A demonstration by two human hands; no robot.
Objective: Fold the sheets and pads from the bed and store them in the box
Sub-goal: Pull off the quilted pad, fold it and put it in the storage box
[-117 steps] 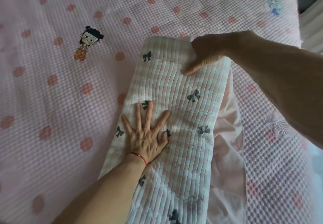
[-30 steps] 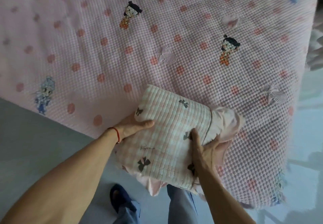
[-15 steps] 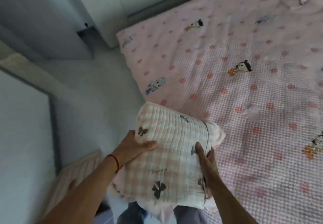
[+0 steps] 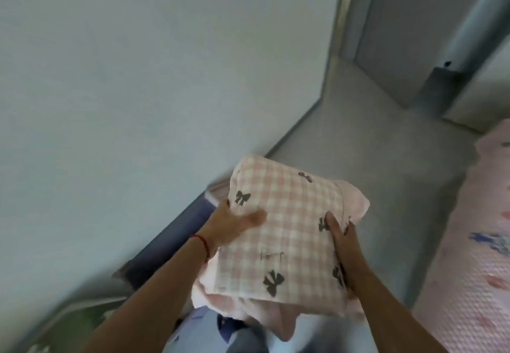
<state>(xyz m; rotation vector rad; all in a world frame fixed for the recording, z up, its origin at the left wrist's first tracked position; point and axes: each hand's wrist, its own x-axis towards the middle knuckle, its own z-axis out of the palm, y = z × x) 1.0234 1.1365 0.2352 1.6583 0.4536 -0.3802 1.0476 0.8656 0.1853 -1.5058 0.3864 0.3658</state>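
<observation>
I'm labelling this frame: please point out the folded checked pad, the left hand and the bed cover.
folded checked pad [image 4: 287, 223]: head view, middle of top face.
left hand [image 4: 230, 224]: head view, back of hand.
bed cover [image 4: 469, 256]: head view, bare pink part.

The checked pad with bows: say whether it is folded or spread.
Folded. The checked pad is a compact bundle, gripped by left hand and right hand.

A pink waffle-textured bed cover [image 4: 469, 242] with red dots lies spread over the bed's corner, beside grey floor [image 4: 358, 121].

Pink-checked pad [image 4: 284, 228] — dark bows
</observation>
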